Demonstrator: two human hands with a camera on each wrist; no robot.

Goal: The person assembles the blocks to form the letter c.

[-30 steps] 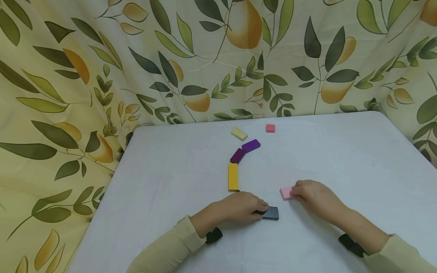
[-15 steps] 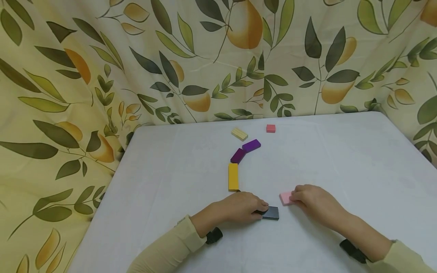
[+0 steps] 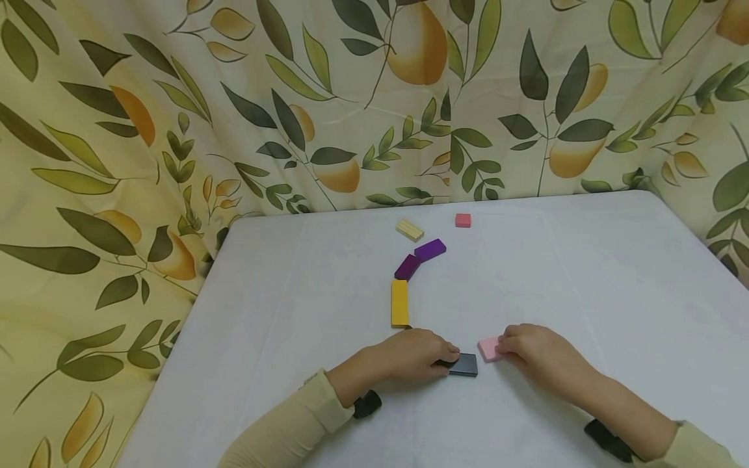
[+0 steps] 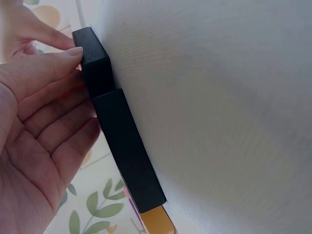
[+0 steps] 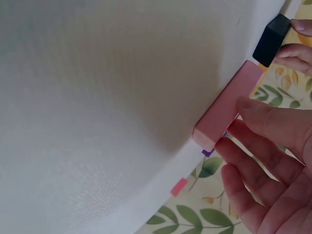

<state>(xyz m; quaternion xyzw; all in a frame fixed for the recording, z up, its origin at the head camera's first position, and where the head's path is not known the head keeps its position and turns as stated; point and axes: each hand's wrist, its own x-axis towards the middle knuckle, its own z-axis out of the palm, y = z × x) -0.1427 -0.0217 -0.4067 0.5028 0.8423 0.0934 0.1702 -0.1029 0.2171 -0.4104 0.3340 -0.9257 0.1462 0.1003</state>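
The right hand [image 3: 541, 351] and left hand [image 3: 412, 354] each have thumb and fingers drawn together in a pinch. At the right fingertips, the pink block [image 3: 489, 349] has slid towards the body, closer to the dark grey block [image 3: 464, 365] held in the left fingers; I judge this brings them nearer to end-to-end. Under the left hand, a second dark block [image 4: 129, 151] is mostly hidden from the head view

Wide passage across tabletop [image 3: 585, 273] right of yellow block [image 3: 400, 303], dark block [image 3: 465, 365] and pink block [image 3: 488, 350] obstructing nearer side
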